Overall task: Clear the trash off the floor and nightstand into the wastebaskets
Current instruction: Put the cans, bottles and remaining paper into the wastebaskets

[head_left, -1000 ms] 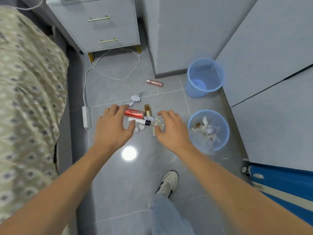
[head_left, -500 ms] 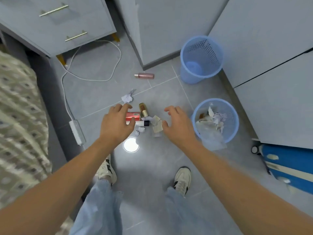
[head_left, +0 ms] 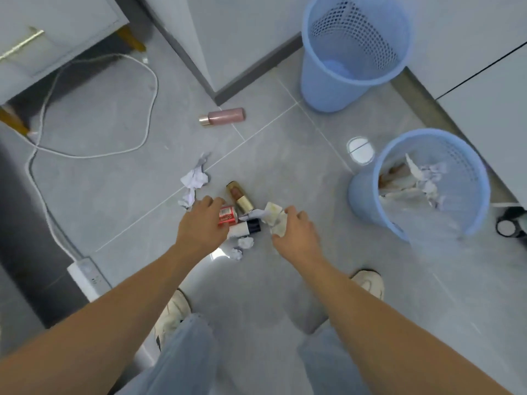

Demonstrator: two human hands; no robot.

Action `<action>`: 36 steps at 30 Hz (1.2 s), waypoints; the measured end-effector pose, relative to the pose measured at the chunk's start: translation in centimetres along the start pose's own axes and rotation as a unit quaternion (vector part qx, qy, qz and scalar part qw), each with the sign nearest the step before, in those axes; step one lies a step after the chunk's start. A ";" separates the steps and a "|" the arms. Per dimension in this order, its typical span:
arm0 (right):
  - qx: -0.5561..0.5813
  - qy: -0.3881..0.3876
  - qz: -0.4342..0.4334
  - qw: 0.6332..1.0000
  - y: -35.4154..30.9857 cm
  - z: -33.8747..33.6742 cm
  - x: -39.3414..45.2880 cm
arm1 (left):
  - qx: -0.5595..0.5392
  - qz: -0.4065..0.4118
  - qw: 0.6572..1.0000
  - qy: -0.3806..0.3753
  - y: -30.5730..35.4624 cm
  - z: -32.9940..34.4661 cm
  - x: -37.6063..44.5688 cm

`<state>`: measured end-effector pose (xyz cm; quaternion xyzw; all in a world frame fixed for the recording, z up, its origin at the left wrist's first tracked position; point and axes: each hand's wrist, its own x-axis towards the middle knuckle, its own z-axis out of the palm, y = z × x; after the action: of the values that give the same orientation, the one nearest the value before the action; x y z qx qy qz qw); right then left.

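Observation:
A pile of trash lies on the grey tile floor. My left hand is down on the red can, fingers curled over its left end. My right hand pinches a stained crumpled tissue between thumb and fingers. Between the hands lie a gold bottle, a white-and-black tube and two small paper balls. Crumpled white paper lies just beyond my left hand, a pink bottle farther off. The near blue wastebasket holds paper trash; the far wastebasket looks empty.
The nightstand stands at the far left, with a white cable looping across the floor to a power strip. Grey cabinet fronts close off the right side. My shoes are just behind the pile.
The view has dropped closer to the floor. Both hands have lowered from hovering open above the pile onto it, the left onto the red can, the right onto the tissue.

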<state>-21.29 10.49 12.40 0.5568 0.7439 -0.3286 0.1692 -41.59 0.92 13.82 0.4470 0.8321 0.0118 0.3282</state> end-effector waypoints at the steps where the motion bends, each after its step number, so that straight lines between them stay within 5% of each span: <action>1: -0.007 -0.006 0.013 1.000 0.6 1.3 0.3 | 0.008 0.004 1.000 -0.005 -0.7 1.2 0.8; 13: 0.006 0.006 0.023 1.000 2.7 6.8 1.8 | 0.086 0.103 0.991 -0.015 -4.2 6.4 5.8; 22: 0.036 0.076 -0.030 0.996 2.5 4.7 -0.6 | 0.099 0.080 0.990 -0.052 -4.2 5.6 6.0; 36: 0.115 0.180 -0.099 0.972 -5.6 -11.1 -3.6 | -0.044 0.122 0.984 0.119 6.2 -12.5 0.3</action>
<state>-24.09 14.51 24.41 0.5459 0.7709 -0.3214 -0.0665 -44.07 8.27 25.39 0.5258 0.8030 0.1413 0.2424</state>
